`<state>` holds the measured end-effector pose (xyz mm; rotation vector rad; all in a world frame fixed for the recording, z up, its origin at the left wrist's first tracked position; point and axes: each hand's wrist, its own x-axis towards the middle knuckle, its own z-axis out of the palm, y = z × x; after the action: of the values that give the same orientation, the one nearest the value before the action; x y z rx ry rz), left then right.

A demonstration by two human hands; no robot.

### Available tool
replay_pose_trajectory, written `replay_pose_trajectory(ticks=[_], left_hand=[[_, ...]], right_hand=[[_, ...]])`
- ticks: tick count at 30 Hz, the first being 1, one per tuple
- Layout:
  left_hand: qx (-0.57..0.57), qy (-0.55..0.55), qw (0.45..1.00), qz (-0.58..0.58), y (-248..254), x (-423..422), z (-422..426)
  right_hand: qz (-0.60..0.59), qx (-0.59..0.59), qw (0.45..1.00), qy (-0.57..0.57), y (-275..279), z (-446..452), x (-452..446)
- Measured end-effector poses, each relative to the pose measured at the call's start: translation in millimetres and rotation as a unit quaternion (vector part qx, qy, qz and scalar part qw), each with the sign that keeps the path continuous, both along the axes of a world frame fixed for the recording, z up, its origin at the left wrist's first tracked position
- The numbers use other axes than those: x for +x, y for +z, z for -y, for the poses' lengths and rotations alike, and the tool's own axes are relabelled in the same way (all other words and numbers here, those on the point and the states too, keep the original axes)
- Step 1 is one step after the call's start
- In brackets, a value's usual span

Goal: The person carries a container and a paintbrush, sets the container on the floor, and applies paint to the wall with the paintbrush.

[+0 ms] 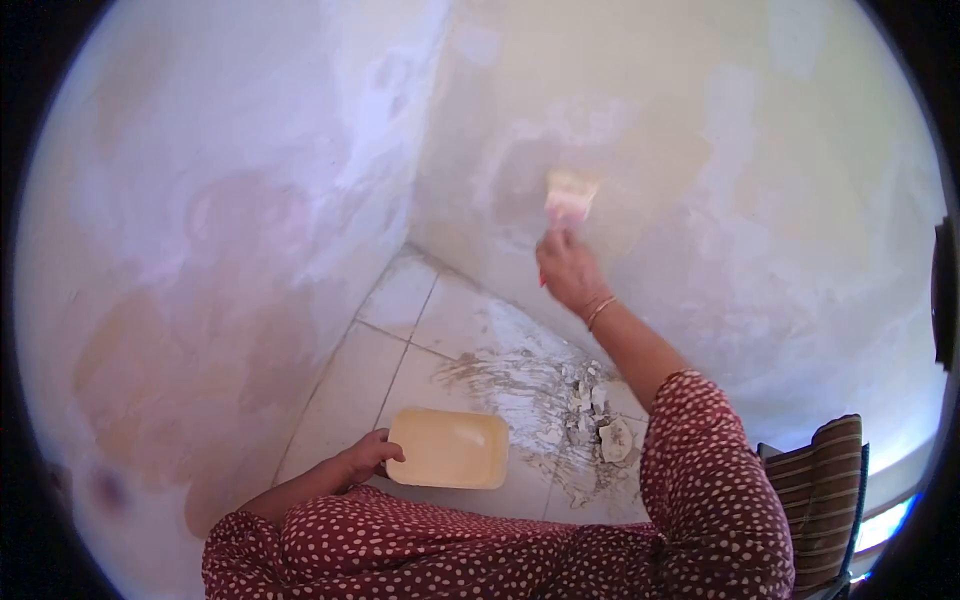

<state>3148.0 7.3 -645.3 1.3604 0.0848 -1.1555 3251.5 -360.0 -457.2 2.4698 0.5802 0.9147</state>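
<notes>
My right hand (pixel 572 266) is closed round the handle of a wide brush (pixel 572 196), its pale head up against the patchy wall (pixel 640 150). The brush is slightly blurred. Low in the view, my left hand (pixel 373 455) grips the left edge of a shallow cream tray (pixel 448 450), with the thumb over the rim. The tray is held above the floor, and I can make out no clear contents in it.
Broken plaster pieces (pixel 615 440) and pale smears lie on the tiled floor (pixel 400 290) below my right arm. Another stained wall (pixel 230 230) meets the first at a corner. A striped cushioned chair (pixel 822 500) stands at the lower right.
</notes>
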Motion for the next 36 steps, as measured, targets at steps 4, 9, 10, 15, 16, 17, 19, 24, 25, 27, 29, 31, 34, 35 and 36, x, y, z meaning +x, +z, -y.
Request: replay_pose_trajectory(ticks=[4,9,10,15,16,17,19,24,25,27,29,31,34,35,36], left_hand=[[-0.004,-0.013,1.0,-0.001,2,-3,-4],[-0.003,-0.019,1.0,0.001,-13,-3,-7],[-0.009,-0.023,1.0,0.0,-13,-2,-8],[-0.02,-0.028,0.999,-0.001,-6,1,-3],[-0.024,-0.028,0.999,-0.006,-11,1,-3],[-0.028,-0.027,0.999,-0.011,-20,3,-3],[-0.036,-0.03,0.999,-0.013,-23,3,-3],[-0.03,-0.036,0.999,-0.005,-10,3,-2],[-0.021,-0.028,0.999,-0.003,-3,-3,-1],[-0.022,-0.03,0.999,-0.006,-8,-3,-2],[-0.012,-0.033,0.999,-0.002,-6,-3,-3],[-0.008,-0.033,0.999,0.001,-5,-2,-3],[-0.006,-0.033,0.999,-0.003,-6,-3,-3],[-0.006,-0.034,0.999,-0.003,-2,-4,-2],[-0.007,-0.035,0.999,-0.003,0,-4,-1]], right_hand=[[-0.227,0.123,0.966,-0.017,-65,-19,-5],[-0.229,0.307,0.921,-0.073,-18,-3,23],[-0.194,0.31,0.93,-0.041,12,-4,22],[0.026,0.262,0.964,0.046,154,-30,-10],[0.087,0.229,0.968,0.056,164,-36,-14],[0.148,0.194,0.968,0.066,171,-41,-16],[0.201,0.13,0.969,0.067,165,-43,-13],[0.031,0.023,0.999,0.005,22,-21,27],[-0.041,0.039,0.998,0.021,-6,-18,24],[-0.169,0.069,0.983,0.017,-49,-25,16],[-0.271,0.115,0.956,-0.009,-71,-33,12],[-0.284,0.186,0.94,-0.045,-72,-31,27],[-0.237,0.35,0.905,-0.044,-34,-13,52],[-0.206,0.327,0.922,0.0,-2,-10,52],[-0.176,0.303,0.936,0.045,36,-12,47]])
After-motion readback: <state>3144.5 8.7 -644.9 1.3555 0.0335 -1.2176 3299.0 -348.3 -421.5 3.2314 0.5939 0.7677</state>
